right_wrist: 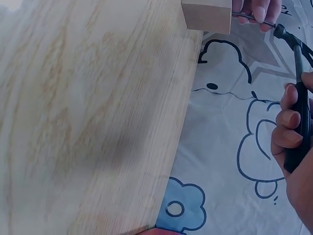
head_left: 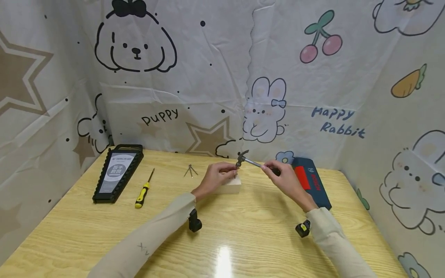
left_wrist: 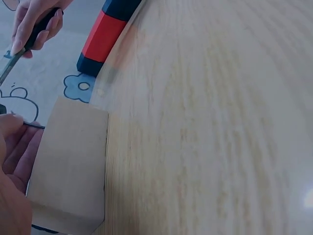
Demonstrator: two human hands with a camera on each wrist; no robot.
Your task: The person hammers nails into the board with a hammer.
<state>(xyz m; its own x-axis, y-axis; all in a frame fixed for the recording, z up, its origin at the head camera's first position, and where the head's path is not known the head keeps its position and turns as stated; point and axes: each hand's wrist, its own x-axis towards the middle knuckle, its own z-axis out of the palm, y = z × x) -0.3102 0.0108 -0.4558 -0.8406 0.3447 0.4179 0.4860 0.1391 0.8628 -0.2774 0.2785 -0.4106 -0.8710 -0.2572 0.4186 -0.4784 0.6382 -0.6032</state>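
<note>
In the head view my left hand [head_left: 217, 178] is over a pale wooden block [head_left: 232, 187] and pinches a nail, which stands on the block's top. From the right wrist view the nail [right_wrist: 248, 17] reaches from the block to the hammer's striking face. My right hand [head_left: 283, 178] grips the black handle of a claw hammer [head_left: 243, 157]; its head is at the nail's upper end, claw pointing up. The left wrist view shows the block [left_wrist: 71, 161] close up beside the left fingers, with part of the nail [left_wrist: 34, 126] between them and the block.
Several loose nails [head_left: 190, 170] lie left of the block. Farther left are a yellow-and-black screwdriver [head_left: 141, 195] and a black wrench-set case [head_left: 118, 173]. A dark blue and red box [head_left: 314, 183] lies behind the right hand. Printed cloth [head_left: 208, 88] hangs along the table's back edge.
</note>
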